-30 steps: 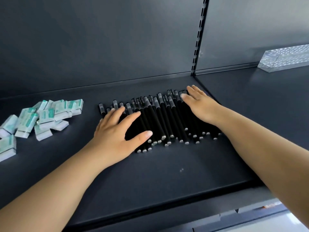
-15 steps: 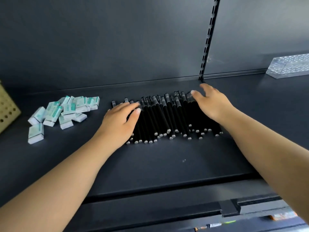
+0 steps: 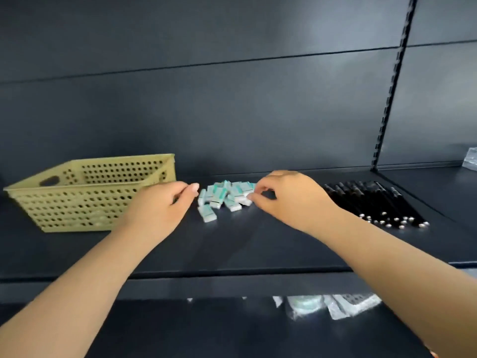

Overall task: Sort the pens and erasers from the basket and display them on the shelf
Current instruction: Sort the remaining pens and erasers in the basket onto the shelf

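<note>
Lying side by side on the dark shelf [image 3: 258, 249], the black pens [image 3: 374, 205] form one flat row at the right, their long axes running from the back wall toward the front edge and slanting a little rightward, silver tips nearest the camera. They lie just beyond the right wrist, apart from both hands. The erasers [image 3: 224, 196], white with teal sleeves, sit in a loose heap at mid-shelf, pointing every which way, between the two hands. The right hand [image 3: 286, 200] has its fingers curled at the heap's right edge, its fingertips touching an eraser there; whether it pinches it, I cannot tell. The left hand [image 3: 165, 205] hovers just left of the heap, fingers loosely bent, holding nothing. The perforated yellow basket [image 3: 77, 200] stands at the far left.
</note>
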The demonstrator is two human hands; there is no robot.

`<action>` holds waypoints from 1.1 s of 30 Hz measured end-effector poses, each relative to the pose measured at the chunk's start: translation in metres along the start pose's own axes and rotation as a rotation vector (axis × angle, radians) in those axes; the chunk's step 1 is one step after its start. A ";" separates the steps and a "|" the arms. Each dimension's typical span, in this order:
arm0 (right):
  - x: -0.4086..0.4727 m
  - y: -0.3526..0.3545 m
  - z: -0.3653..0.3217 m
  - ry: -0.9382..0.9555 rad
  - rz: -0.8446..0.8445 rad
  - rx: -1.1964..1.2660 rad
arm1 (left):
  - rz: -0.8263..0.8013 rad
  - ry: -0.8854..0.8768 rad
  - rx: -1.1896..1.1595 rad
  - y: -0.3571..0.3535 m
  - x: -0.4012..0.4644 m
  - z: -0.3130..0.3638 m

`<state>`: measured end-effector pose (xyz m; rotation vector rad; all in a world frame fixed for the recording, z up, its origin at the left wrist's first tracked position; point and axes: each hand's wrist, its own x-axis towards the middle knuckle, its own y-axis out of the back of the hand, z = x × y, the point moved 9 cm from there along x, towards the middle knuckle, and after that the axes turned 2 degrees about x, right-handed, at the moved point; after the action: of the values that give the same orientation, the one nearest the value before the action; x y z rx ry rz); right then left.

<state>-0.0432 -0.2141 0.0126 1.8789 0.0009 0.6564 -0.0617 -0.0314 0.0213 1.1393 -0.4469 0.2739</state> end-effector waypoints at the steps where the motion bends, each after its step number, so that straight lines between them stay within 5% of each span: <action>1: 0.003 -0.005 -0.029 0.033 0.024 -0.012 | 0.014 0.000 0.026 0.023 -0.008 -0.020; 11: 0.061 -0.072 -0.229 0.239 -0.032 0.005 | 0.063 0.039 0.105 0.134 -0.043 -0.177; 20: 0.118 -0.125 -0.228 0.194 -0.270 -0.101 | -0.037 -0.107 0.058 0.110 0.007 -0.215; 25: 0.135 -0.115 -0.219 0.160 -0.292 0.136 | -0.166 -0.124 0.174 0.091 0.054 -0.230; 33: 0.158 -0.117 -0.195 -0.040 -0.386 0.380 | -0.427 -0.206 -0.050 0.072 0.092 -0.225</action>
<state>0.0399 0.0495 0.0298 2.1728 0.4806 0.3669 0.0340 0.2019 0.0461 1.1882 -0.3772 -0.2271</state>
